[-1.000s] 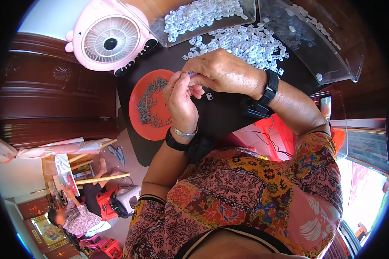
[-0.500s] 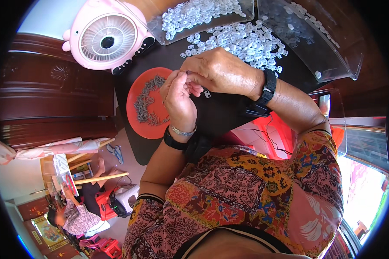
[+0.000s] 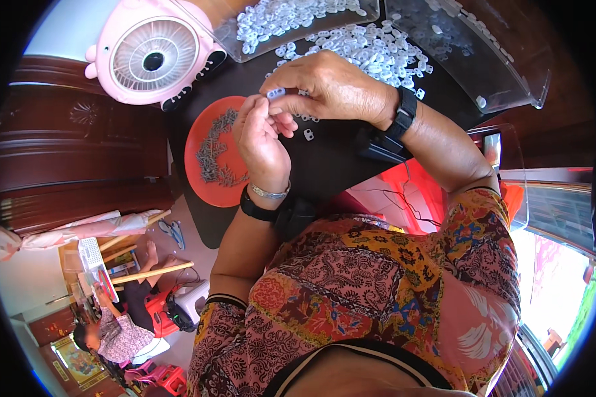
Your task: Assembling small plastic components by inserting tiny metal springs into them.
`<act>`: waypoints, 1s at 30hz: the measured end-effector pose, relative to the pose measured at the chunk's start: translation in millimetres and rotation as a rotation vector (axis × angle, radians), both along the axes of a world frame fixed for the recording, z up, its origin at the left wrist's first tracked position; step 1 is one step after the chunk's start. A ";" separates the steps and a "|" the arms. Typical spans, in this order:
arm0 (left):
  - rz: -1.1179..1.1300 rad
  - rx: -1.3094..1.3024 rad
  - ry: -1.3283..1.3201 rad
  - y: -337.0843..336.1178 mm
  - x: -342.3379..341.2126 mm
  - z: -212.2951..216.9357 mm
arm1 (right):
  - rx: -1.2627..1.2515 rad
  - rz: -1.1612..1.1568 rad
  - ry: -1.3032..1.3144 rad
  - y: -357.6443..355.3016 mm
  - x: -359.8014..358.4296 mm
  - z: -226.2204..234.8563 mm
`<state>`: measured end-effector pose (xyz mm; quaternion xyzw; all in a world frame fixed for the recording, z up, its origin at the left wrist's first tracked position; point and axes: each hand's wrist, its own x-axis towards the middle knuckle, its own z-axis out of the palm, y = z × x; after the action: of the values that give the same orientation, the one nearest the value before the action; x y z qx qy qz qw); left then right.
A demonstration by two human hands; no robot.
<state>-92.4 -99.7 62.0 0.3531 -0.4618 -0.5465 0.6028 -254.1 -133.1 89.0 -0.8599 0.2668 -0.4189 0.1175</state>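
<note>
At the upper centre of the frame, the left hand [image 3: 261, 139] and right hand [image 3: 334, 89] pinch one small white plastic piece [image 3: 276, 92] between closed fingertips, seemingly mid-assembly; next likely needs a metal part from the orange tray [image 3: 198, 178] at centre left.

Both hands meet over a black table [image 3: 338, 165]: the left hand [image 3: 261, 142] and the right hand [image 3: 334, 86] pinch one small white plastic piece [image 3: 275, 92] between their fingertips. Just left of the hands sits an orange plate [image 3: 202, 182] holding a heap of small dark metal parts [image 3: 215, 149], and a loose white piece [image 3: 307, 134] lies on the table near the left hand. Farther off, a pile of white pieces [image 3: 371, 49] spreads before two clear trays [image 3: 503, 79], with a pink fan [image 3: 149, 59] at the far left.
</note>
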 end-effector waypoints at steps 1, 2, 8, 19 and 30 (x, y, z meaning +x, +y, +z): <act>0.009 0.001 0.012 -0.3 0.2 -0.3 | -0.007 -0.013 -0.008 -0.6 -0.4 -0.6; 0.016 0.000 0.025 -0.2 -0.7 0.2 | -0.006 -0.017 -0.005 -1.5 -1.8 -0.8; -0.008 -0.035 0.014 -2.8 -0.7 1.1 | -0.054 -0.088 -0.051 -5.3 -5.2 -2.0; -0.034 -0.272 -0.158 44.8 13.1 19.9 | 0.029 -0.109 0.024 -19.8 -7.3 -7.6; -0.122 -0.066 -0.256 80.5 60.6 -33.7 | -0.131 -0.115 0.387 -6.1 -9.6 3.7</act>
<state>-31.8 -19.3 28.3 0.3712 -0.5733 -0.5170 0.5160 -263.7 -139.2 92.7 -0.9135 0.3055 -0.2683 -0.0161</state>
